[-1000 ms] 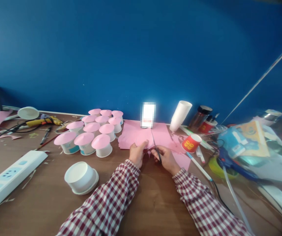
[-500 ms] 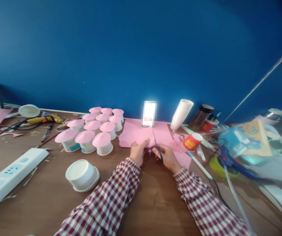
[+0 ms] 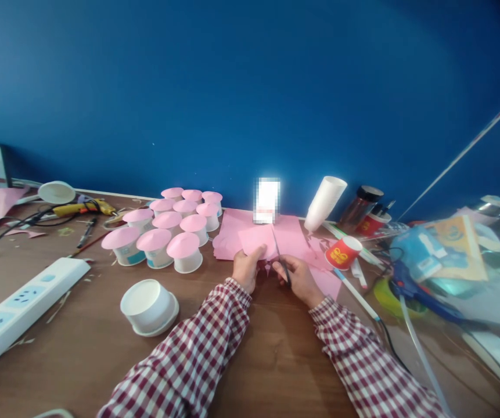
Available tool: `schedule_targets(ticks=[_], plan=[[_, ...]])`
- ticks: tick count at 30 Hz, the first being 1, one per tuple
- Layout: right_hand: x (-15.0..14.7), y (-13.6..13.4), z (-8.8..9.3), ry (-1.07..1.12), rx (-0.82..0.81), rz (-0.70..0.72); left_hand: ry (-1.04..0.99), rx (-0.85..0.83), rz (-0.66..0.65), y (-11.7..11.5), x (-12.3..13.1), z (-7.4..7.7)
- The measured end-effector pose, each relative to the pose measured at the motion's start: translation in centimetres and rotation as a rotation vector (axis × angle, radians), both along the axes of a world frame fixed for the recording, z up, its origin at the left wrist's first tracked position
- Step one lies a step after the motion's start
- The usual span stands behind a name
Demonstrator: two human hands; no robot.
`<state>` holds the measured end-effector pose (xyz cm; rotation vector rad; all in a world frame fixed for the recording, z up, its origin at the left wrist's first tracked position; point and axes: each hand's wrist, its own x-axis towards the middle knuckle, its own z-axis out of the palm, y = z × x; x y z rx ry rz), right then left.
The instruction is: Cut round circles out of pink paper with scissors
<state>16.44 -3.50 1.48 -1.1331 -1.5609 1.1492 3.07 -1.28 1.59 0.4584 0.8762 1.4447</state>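
Note:
My left hand (image 3: 247,269) pinches a piece of pink paper (image 3: 256,239), thumb on top. In my right hand (image 3: 299,280) is a pair of scissors (image 3: 283,262), fingers wrapped about the handles. The blades point away from me, along the right side of the held paper. Under and behind both hands lies a stack of pink paper sheets (image 3: 227,232). A small pink scrap hangs between the hands. Left of them stand several upturned white paper cups (image 3: 187,261) topped with shallow pink paper cones (image 3: 183,245).
Nearer me on the left are a white bowl (image 3: 143,305) and a power strip (image 3: 36,307). A yellow glue gun (image 3: 79,208) lies behind. On the right are a red cup (image 3: 344,253), stacked white cups (image 3: 326,203), a blue glue gun (image 3: 424,299) and plastic packets (image 3: 463,249).
The view has shifted slightly, so the things on the table appear a little farther right. Both hands keep the same hold, and the paper's outline between them looks slightly different.

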Motion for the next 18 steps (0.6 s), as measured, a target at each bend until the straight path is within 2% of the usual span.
schedule_targets(ticks=[10, 18], plan=[[-0.07, -0.15, 0.21, -0.013, -0.039, 0.002, 0.013, -0.003, 0.008, -0.03, -0.02, 0.14], [0.01, -0.22, 0.17, 0.003, -0.018, 0.004, 0.044, 0.001, -0.018, 0.08, 0.10, -0.46]])
